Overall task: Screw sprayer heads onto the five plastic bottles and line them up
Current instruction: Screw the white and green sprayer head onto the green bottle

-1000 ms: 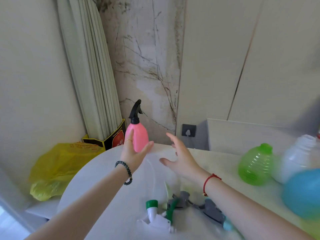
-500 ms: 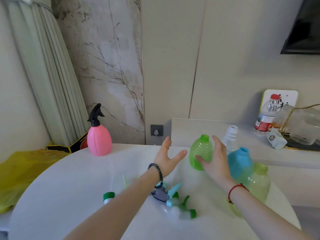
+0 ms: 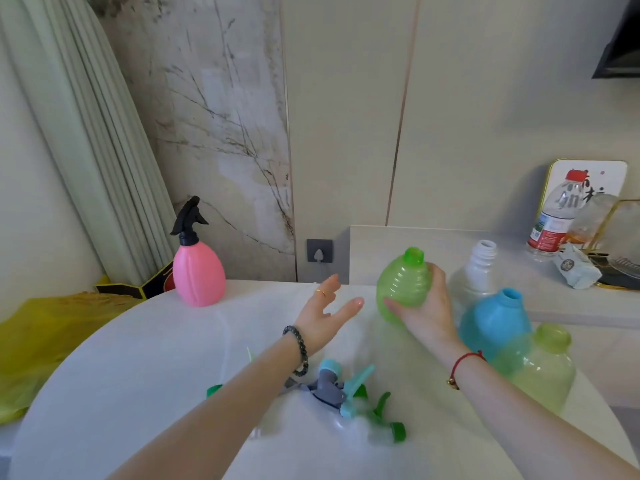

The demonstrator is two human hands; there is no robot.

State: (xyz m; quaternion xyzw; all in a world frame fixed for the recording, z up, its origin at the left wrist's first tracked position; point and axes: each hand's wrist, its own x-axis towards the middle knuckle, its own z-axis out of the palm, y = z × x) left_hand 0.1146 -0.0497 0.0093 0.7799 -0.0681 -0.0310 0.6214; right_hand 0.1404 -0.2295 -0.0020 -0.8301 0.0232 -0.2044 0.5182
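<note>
One of five done: pink bottle [image 3: 198, 276] wears black sprayer head [image 3: 188, 220], stands at table's [image 3: 114, 368] far left edge. Four left, necks bare: green bottle [image 3: 403, 285], white bottle [image 3: 476, 275], blue bottle [image 3: 495, 320], pale green bottle [image 3: 543, 368] by right edge. Loose sprayer heads [image 3: 346, 393] heaped at near middle. Right hand [image 3: 427, 306] grips green bottle, seemingly lifted. Left hand [image 3: 323, 315] open, empty, palm toward it.

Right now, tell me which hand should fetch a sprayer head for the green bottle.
Left. The left hand is open and free, nearest the loose sprayer heads. The right hand already grips the green bottle.
</note>
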